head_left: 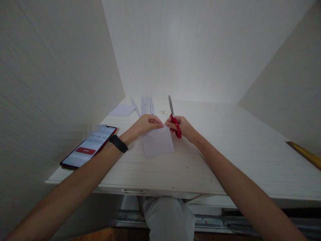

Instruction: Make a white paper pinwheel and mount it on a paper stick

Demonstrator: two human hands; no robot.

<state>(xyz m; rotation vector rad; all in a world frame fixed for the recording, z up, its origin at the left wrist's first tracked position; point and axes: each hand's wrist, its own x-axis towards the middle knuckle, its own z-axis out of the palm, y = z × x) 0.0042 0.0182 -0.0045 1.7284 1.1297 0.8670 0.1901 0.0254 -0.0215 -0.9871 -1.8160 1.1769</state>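
A small white sheet of paper (158, 144) hangs or rests in front of me, its upper edge by my fingertips. My left hand (148, 123), with a black band on its wrist, pinches that upper edge. Red-handled scissors (177, 127) are in my right hand (182, 126), blades together and pointing up and away. The thumb and fingertips of that hand also meet at the paper's upper right corner, close to the left fingertips; whether they grip the paper is hard to tell. Just beyond the hands lies a small pile of thin pale scraps (164, 111).
Several narrow paper strips with dark lines (146, 105) lie behind my left hand, beside another white sheet (122, 110). A phone showing a timer (88, 147) lies at the left. White panels enclose the desk (235, 140). A gold-coloured object (304, 154) sits at the right edge.
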